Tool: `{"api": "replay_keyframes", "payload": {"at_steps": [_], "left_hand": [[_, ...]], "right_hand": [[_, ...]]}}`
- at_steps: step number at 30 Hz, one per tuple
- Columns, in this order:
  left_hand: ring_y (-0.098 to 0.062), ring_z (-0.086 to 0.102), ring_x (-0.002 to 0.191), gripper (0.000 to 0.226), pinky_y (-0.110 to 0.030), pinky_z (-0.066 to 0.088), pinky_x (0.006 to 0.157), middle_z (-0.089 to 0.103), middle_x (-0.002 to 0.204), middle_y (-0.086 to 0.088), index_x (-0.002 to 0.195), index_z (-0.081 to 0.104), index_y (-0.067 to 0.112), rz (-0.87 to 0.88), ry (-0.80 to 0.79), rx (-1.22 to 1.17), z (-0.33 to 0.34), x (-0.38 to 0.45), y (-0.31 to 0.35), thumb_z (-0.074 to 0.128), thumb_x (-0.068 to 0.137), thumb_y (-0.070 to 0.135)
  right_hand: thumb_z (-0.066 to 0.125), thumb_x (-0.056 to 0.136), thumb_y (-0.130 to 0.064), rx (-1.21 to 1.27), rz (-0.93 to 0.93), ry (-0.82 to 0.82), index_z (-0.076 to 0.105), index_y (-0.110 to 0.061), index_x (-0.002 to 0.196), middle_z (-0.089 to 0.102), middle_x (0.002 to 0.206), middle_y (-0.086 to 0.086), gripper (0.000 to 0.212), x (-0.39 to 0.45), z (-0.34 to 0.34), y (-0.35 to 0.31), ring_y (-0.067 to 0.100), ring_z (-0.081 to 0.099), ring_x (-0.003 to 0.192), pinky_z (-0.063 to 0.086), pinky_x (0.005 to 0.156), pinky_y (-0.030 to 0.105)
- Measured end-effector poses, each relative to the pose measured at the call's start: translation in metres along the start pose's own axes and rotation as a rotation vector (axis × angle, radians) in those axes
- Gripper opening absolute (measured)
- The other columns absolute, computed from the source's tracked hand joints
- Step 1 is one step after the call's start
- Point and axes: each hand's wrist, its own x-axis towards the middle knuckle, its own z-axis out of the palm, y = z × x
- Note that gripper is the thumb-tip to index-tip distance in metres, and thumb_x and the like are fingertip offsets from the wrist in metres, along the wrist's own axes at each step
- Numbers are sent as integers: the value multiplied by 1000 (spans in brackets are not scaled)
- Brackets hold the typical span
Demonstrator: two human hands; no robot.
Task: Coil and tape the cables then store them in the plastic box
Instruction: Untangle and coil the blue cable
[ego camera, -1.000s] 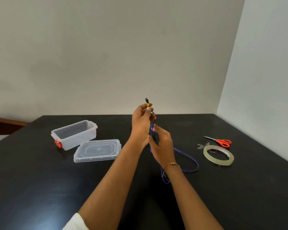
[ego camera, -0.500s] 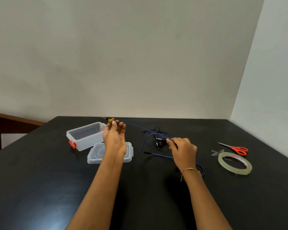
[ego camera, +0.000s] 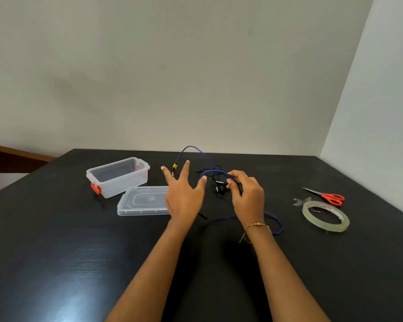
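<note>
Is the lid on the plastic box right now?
No, the lid lies flat on the table beside the open plastic box.

Blue cable point(ego camera: 213, 171) uncoiled, arching above table; clear plastic box point(ego camera: 118, 176) open, lid point(ego camera: 144, 201) beside it.

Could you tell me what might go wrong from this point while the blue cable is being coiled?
The thin blue cable arcs over a tangle of black wires; coiling could drag them in. The left hand is spread open, so only the right hand pinches the cable and loops may spring loose. Slack trails behind the right wrist and may snag.
</note>
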Motion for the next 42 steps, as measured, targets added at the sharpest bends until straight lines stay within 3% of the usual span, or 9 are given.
{"api": "replay_keyframes", "payload": {"at_steps": [6, 9, 12, 19, 23, 29, 32, 35, 42], "left_hand": [[-26, 46, 119, 36, -35, 41, 90, 32, 146, -13, 120, 59, 28, 172, -21, 138, 1, 6, -11, 41, 94, 44], [-20, 54, 98, 40, -32, 40, 88, 58, 107, -5, 92, 72, 21, 57, -227, -164, 1, 7, -10, 37, 95, 40], [-20, 61, 96, 45, -40, 40, 97, 69, 102, -6, 77, 69, 20, -15, -425, -503, 2, 1, -6, 29, 96, 25], [-4, 64, 90, 17, -20, 47, 80, 70, 94, 4, 94, 67, 27, 133, -290, -756, -2, 1, 0, 49, 93, 26], [1, 65, 73, 16, -9, 47, 65, 69, 86, 3, 88, 67, 19, 99, -257, -821, -4, 6, -1, 52, 92, 17], [-6, 63, 73, 16, -11, 48, 62, 68, 84, -1, 95, 67, 10, 35, -255, -866, -3, 11, -12, 52, 92, 15], [-4, 66, 67, 14, -12, 49, 62, 69, 83, -1, 88, 67, 14, -8, -252, -885, -5, 12, -13, 53, 91, 16], [-10, 66, 72, 16, -13, 52, 63, 69, 83, -4, 83, 66, 15, -37, -157, -918, -2, 14, -13, 53, 92, 15], [-3, 67, 57, 20, -16, 49, 66, 63, 79, 0, 82, 55, 17, -176, 112, -1210, -13, 26, -19, 43, 97, 19]], "right_hand": [[57, 88, -12, -41, 18, -65, 59, -14, 97, 59, 72, -4, 9, -1, -2, -5, 14, 54, 74, 50, 76, 49], [56, 88, -10, -74, 58, -51, 59, -13, 94, 62, 72, 1, 7, -1, -1, -6, 11, 48, 73, 48, 77, 45], [56, 88, -8, -56, 72, -28, 58, -12, 92, 57, 70, -3, 6, -1, 0, -7, 11, 47, 72, 49, 75, 46], [61, 84, -5, -29, -5, -54, 62, -15, 88, 63, 80, 1, 10, -1, 1, -8, 19, 56, 84, 50, 76, 53], [69, 77, -8, 47, 36, -154, 69, -13, 88, 47, 84, -21, 12, 1, -2, -14, 22, 57, 97, 47, 86, 52], [64, 83, -9, 294, 218, -448, 71, -8, 91, 67, 86, 0, 11, 1, -9, -18, 3, 58, 83, 43, 77, 14], [70, 77, -7, 354, 243, -339, 67, -18, 86, 66, 77, -8, 14, 2, -7, -17, -1, 61, 77, 47, 76, 23], [69, 78, -9, 162, 136, -165, 66, -26, 96, 64, 80, -12, 24, 2, -6, -10, 14, 57, 89, 46, 81, 36], [50, 75, 23, 146, 23, -18, 67, 5, 67, 60, 84, 7, 26, 7, -20, 7, 5, 58, 70, 48, 67, 9]]}}
